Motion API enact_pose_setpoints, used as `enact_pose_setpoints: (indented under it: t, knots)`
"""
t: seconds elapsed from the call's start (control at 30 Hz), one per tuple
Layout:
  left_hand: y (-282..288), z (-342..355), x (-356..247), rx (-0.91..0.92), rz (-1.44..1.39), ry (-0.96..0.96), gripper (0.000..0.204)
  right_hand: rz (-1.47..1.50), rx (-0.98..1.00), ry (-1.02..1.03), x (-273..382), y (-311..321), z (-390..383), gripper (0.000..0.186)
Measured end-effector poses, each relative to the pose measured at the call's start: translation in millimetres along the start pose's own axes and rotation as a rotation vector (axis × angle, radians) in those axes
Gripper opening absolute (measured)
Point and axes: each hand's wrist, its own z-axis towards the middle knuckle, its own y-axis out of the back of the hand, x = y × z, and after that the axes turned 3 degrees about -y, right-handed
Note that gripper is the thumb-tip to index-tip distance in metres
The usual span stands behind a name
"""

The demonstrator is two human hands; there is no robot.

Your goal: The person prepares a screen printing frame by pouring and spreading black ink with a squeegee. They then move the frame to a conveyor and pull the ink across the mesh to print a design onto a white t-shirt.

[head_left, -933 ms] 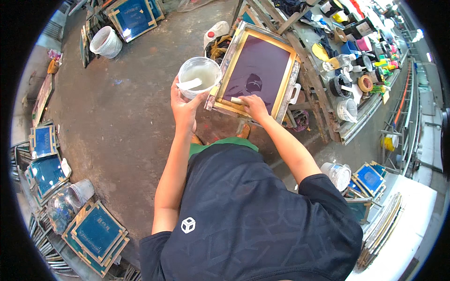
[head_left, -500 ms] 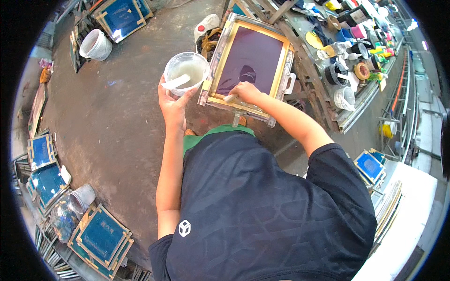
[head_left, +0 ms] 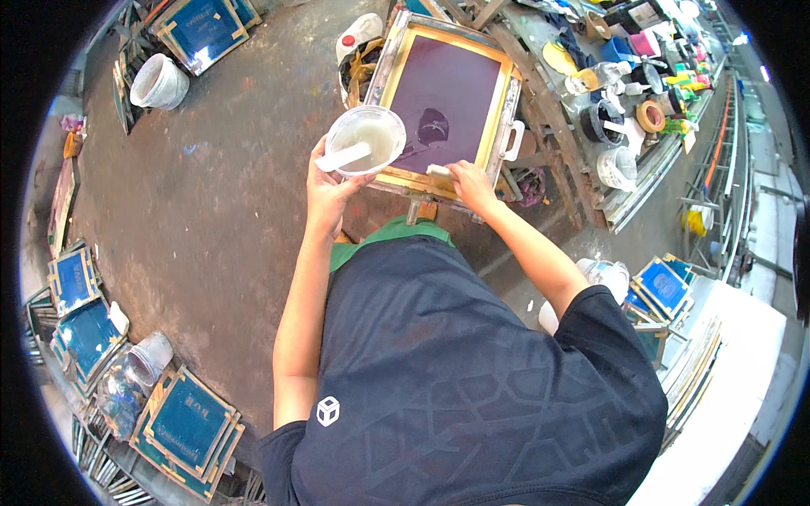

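Observation:
My left hand (head_left: 329, 201) is closed round a translucent plastic tub (head_left: 395, 145) with a cloudy, pale substance inside. A white spatula (head_left: 348, 157) leans in the tub, one end over the rim. In front of me a framed screen (head_left: 460, 76), dark purple with a yellow tape border, lies tilted on a stand. The tub overlaps its near left corner. My right hand (head_left: 474, 187) grips a small, pale, flat tool (head_left: 439, 171) at the screen's near edge; its exact kind is unclear. A dark, glossy patch (head_left: 433, 126) shows on the screen's near half.
On the right, a workbench (head_left: 620, 207) carries tubs, bottles and a tape roll (head_left: 650, 116). A white jug (head_left: 359, 38) stands beside the screen's left side. A white bucket (head_left: 160, 83) and blue screens (head_left: 198, 32) are at the far left; more blue screens (head_left: 187, 422) lie at the near left.
My left hand has brought the tub right, over the screen's corner. My right hand has shifted right along the screen's near edge with the pale tool. The view has shifted slightly.

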Motion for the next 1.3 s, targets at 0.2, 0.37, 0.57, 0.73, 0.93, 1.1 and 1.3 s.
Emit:
enact_pose_setpoints:
  t: [0.2,0.37,0.57,0.73,0.93,1.1,1.3]
  knots:
    - [22,-22,25,0.01,-0.007,0.135,0.098,0.195,0.034,-0.077,0,-4,32,0.037]
    - [38,-40,63,-0.035,0.01,0.199,0.096,0.211,0.499,-0.155,-35,-3,97,0.047]
    - [53,-47,106,-0.111,0.149,0.287,0.096,0.534,0.969,-0.263,-80,-23,142,0.052]
    - [51,-26,132,0.04,0.595,0.102,0.093,0.98,1.145,-0.462,-74,35,137,0.046]
    - [-1,24,143,0.263,0.385,0.083,0.094,0.986,0.406,-0.223,25,182,74,0.05]
    - [-64,47,66,0.263,-0.087,0.2,0.096,0.821,-0.308,-0.126,88,232,-1,0.041]
    - [-105,53,-18,0.301,-0.184,0.137,0.097,0.694,-0.828,0.078,126,245,-25,0.04]
